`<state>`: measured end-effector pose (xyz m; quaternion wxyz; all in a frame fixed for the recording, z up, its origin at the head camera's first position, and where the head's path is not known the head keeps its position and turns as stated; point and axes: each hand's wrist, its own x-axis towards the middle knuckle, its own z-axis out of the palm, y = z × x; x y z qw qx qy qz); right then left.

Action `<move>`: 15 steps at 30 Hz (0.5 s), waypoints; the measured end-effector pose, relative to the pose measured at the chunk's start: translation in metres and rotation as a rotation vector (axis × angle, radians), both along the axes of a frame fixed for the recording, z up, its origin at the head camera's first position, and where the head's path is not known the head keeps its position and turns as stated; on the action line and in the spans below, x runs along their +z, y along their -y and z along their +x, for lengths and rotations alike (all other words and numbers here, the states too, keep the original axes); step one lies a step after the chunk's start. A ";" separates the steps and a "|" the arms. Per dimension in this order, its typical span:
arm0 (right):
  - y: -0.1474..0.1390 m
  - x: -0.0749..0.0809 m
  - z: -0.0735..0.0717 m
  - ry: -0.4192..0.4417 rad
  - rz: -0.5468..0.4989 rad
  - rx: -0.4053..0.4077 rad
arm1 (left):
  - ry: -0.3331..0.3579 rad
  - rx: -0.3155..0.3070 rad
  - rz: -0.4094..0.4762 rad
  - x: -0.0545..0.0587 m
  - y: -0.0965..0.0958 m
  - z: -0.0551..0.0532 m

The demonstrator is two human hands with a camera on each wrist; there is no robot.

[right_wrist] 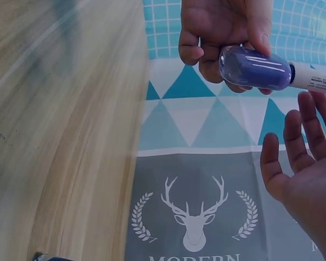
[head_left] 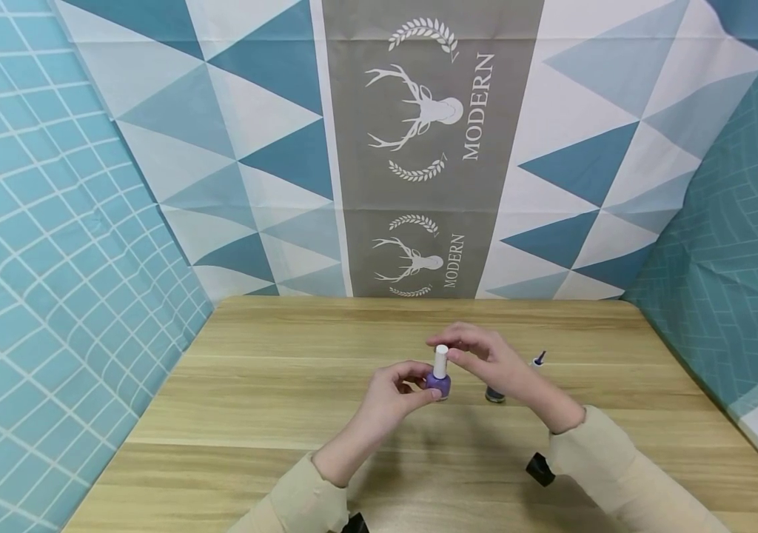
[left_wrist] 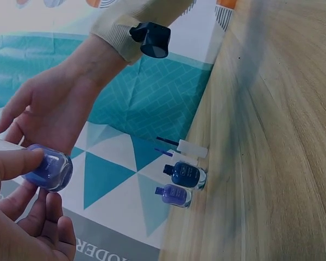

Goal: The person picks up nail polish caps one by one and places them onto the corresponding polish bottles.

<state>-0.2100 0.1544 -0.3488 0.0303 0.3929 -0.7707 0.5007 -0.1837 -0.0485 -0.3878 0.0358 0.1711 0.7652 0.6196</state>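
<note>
Purple shows through the glassy nail polish bottle [right_wrist: 255, 68], held above the desk [head_left: 272, 414]: the left grip [head_left: 392, 391] pinches its body, while the right grip [head_left: 488, 360] is loose, fingers extended beside the white cap [head_left: 441, 363]. Likely light, rigid, slick and breakable; body and cap should suit 2 separate holds.

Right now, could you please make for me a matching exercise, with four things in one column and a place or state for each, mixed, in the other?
1. Held bottle
2. Dark bottle
3. Loose caps
4. Right grip

A. uncapped, on the table
B. at the held bottle's top
C. in the left grip
D. white, on the table

Pairs: 1-C, 2-A, 3-D, 4-B
</note>
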 end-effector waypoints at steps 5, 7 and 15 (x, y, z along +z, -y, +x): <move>0.000 0.002 0.002 -0.023 0.005 0.052 | -0.004 -0.002 -0.004 0.002 0.000 0.002; 0.001 0.003 0.002 -0.023 0.012 0.053 | -0.003 -0.004 -0.004 0.002 0.000 0.002; 0.001 0.003 0.003 -0.011 0.018 0.027 | -0.003 -0.003 -0.008 0.003 0.000 0.002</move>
